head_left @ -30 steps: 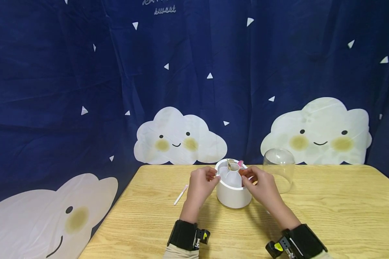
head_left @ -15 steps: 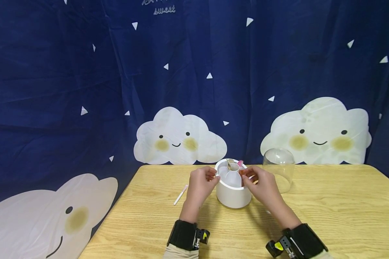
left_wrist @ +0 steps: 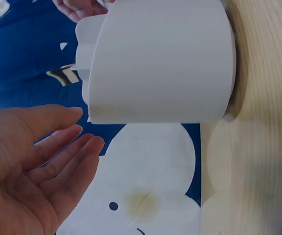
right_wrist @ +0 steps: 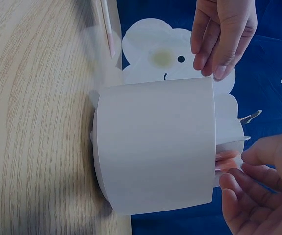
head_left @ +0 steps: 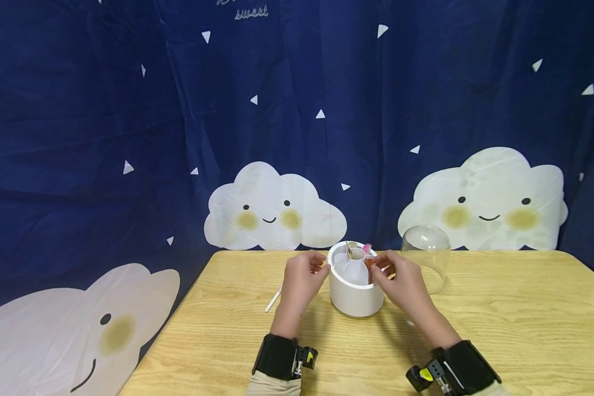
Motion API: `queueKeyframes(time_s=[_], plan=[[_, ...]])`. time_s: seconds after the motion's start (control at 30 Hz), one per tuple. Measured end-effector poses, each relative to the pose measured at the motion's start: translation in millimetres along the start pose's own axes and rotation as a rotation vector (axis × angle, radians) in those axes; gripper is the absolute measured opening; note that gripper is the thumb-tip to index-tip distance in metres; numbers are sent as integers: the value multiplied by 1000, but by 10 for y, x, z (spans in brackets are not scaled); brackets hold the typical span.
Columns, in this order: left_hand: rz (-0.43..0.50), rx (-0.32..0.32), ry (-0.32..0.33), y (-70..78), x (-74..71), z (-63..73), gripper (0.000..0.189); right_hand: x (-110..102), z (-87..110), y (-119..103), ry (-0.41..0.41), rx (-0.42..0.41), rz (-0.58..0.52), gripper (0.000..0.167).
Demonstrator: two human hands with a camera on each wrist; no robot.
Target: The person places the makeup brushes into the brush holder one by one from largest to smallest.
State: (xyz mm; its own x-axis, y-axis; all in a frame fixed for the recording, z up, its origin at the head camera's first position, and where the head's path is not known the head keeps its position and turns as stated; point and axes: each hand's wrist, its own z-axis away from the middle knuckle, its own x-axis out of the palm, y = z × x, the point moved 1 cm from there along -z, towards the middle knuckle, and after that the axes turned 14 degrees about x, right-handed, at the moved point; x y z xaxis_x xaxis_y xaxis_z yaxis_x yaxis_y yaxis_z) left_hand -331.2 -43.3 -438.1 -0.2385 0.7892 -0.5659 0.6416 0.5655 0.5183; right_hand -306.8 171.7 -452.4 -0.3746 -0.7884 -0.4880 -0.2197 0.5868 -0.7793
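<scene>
A round white organizer [head_left: 356,297] with petal-shaped compartments stands upright on the table between my hands. My left hand [head_left: 299,280] is just off the organizer's left rim; in the left wrist view its fingers are loosely bent and hold nothing. At the right rim, the thumb and fingertips of my right hand [head_left: 403,280] come close together beside an orange, tube-like item [right_wrist: 225,161] in a compartment. Whether they pinch it is hidden. A pink item [head_left: 367,248] and a thin gold-toned item [head_left: 348,251] stick up from the organizer's back.
Behind my right hand stands a clear dome cover [head_left: 433,256]. A slim white stick with a pink end [head_left: 273,301] lies left of the organizer, partly behind my left hand. The wooden table [head_left: 515,324] ends at a dark blue cloud-patterned curtain [head_left: 366,137].
My left hand has drawn back slightly to the left, off the rim, and now covers part of the white stick. More of the orange item shows beside my right fingers.
</scene>
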Motion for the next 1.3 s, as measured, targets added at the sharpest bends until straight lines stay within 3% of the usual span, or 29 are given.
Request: queueKeyframes(time_s=[0.17, 0.47, 0.6, 0.7, 0.8, 0.9, 1.13, 1.3], plan=[[-88, -22, -10, -84, -104, 0, 15, -5, -7, 2, 10, 0, 10, 7], [-245, -149, -156, -446, -420, 134, 14, 5, -14, 22, 13, -9, 14, 8], [-289, -253, -198, -572, -495, 199, 15, 13, -14, 25, 14, -10, 13, 8], [-316, -361, -245, -628, -502, 244, 11, 19, -12, 28, 15, -13, 9, 8], [-353, -429, -307, -702, -478, 281, 17, 35, -18, 31, 18, -16, 7, 9], [-384, -456, -342, -777, -445, 316, 22, 43, -19, 33, 25, -20, 12, 10], [-409, -495, -318, -873, -412, 391, 21, 43, -16, 28, 20, -11, 17, 10], [-418, -528, -347, -899, -394, 383, 18, 27, -4, 15, 4, 5, 17, 10]])
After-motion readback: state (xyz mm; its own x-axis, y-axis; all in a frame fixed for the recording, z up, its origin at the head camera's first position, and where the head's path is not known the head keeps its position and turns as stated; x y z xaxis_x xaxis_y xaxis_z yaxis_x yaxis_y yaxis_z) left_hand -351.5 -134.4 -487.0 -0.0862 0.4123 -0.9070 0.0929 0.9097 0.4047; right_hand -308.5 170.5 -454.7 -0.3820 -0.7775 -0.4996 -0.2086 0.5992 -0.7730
